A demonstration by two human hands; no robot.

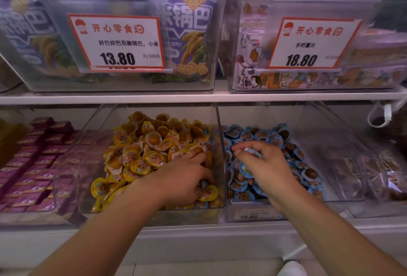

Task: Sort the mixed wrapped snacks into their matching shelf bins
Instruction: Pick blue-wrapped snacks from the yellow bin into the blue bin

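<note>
Two clear bins stand side by side on the lower shelf. The middle bin (217, 121) is heaped with yellow-wrapped snacks (141, 143). The bin to its right (343, 143) holds blue-wrapped snacks (264, 134). My left hand (187, 178) reaches into the right front corner of the yellow bin, its fingers curled down among the wrappers, with a bit of blue wrapper showing under them. My right hand (262, 163) hovers over the blue bin and holds blue-wrapped snacks (252, 152) in its curled fingers.
A bin of purple boxed snacks (37, 161) sits at the left and bagged brown snacks (378, 170) at the far right. Upper shelf bins (123, 82) carry price cards 13.80 and 18.80. A white shelf edge (198, 97) runs between the levels.
</note>
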